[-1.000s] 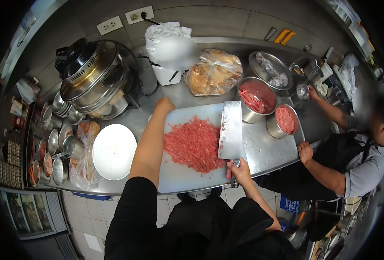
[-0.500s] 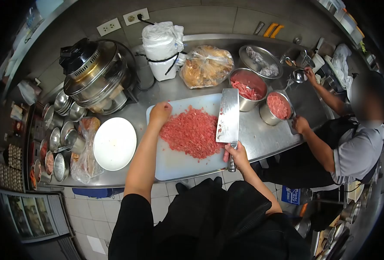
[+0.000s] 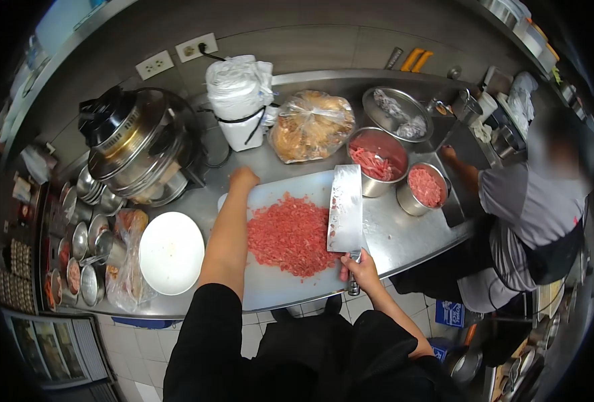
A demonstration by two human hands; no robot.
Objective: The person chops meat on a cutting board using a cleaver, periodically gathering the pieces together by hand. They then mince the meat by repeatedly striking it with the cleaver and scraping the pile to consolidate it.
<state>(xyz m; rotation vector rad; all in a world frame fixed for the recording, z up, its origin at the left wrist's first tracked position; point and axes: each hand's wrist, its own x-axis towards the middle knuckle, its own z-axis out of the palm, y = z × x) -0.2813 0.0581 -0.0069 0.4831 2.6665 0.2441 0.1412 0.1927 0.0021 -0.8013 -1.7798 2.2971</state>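
My right hand (image 3: pixel 361 269) is closed round the handle of a wide cleaver (image 3: pixel 346 211), whose blade points away from me at the right side of the cutting board (image 3: pixel 263 289). Minced red meat (image 3: pixel 290 234) is spread in a heap over the middle of the board, touching or close to the blade's left side. My left hand (image 3: pixel 244 178) is at the board's far left corner; its fingers are mostly hidden behind the back of the hand. Scraps of meat cling to the blade.
Right of the board stand a pot of meat strips (image 3: pixel 381 161) and a pot of minced meat (image 3: pixel 425 187). A bagged food bundle (image 3: pixel 314 127) lies behind. A white plate (image 3: pixel 172 253) and a glass-bowl oven (image 3: pixel 136 147) are left. A co-worker (image 3: pixel 531 201) stands at right.
My left hand has moved to the board's far left corner. The co-worker has leaned toward the counter, and the hand near the minced-meat pot has left it. The camera view has shifted.
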